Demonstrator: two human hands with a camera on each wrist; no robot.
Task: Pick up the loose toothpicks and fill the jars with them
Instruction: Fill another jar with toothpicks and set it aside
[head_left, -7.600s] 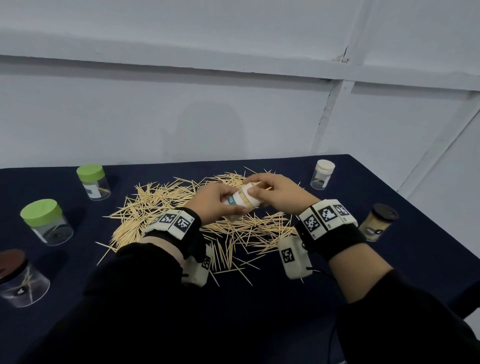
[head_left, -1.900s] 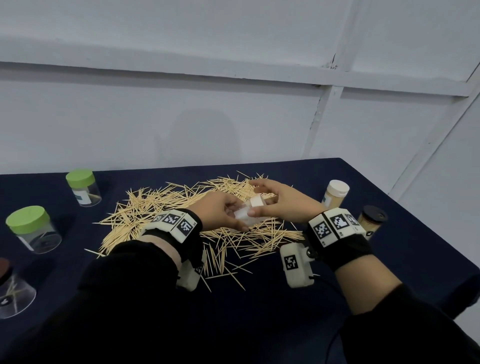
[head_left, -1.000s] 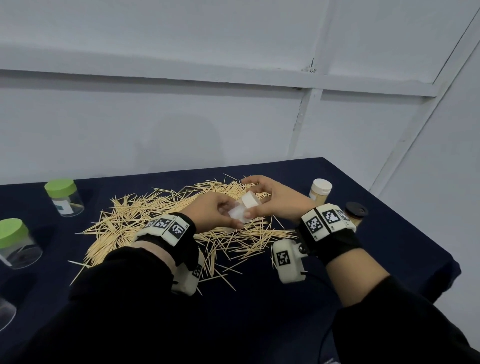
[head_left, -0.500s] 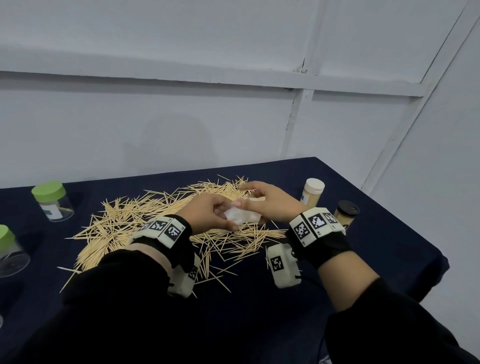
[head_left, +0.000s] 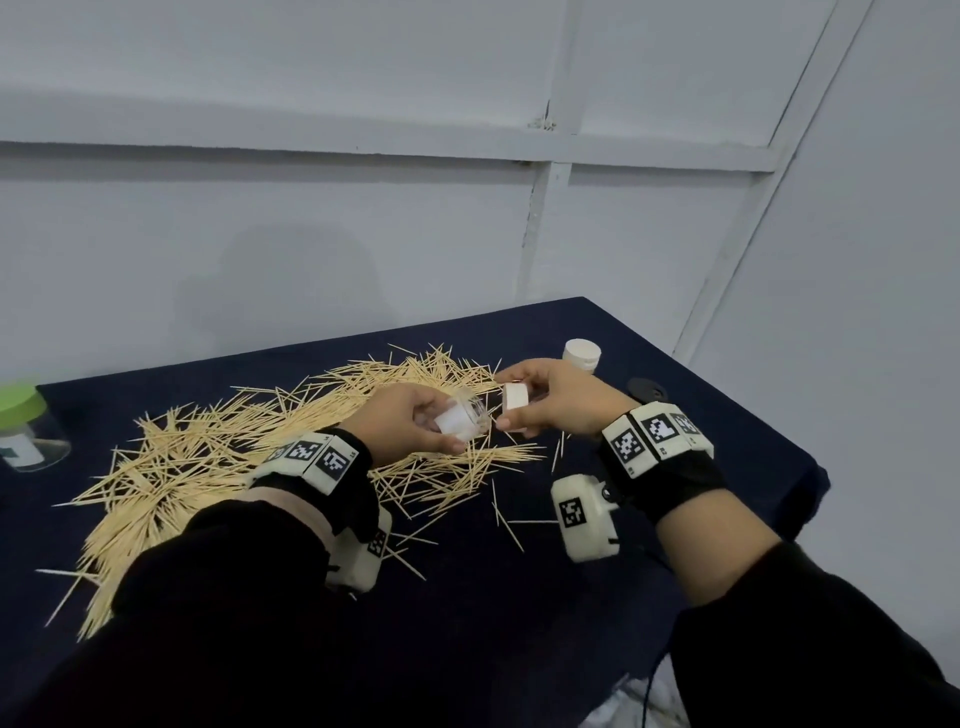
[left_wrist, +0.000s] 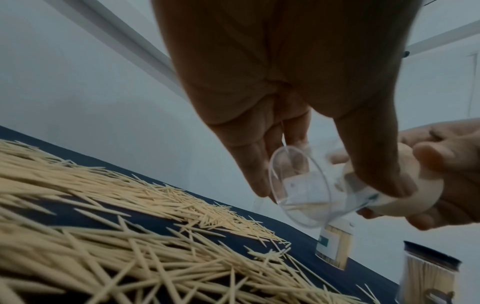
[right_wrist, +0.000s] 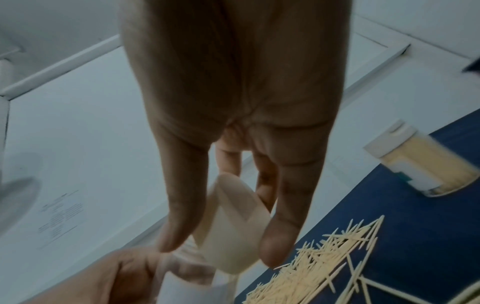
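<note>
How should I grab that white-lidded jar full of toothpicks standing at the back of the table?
Probably wrap your grip around the white-lidded jar's round side wall, below the lid, coming from the front right. It stands upright on the table, and the toothpick pile lies to its left, so that side looks freer.

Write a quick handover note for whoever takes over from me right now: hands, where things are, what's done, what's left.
Left hand grips the clear jar, empty and uncapped, above the toothpick pile.
Right hand holds its white lid, just off the mouth.
Done: two jars at the right, white-lidded and black-lidded, are packed with toothpicks.
Left: fill the held jar and cap it; the green-lidded jar at the left also looks empty. Most toothpicks remain loose on the table.
</note>
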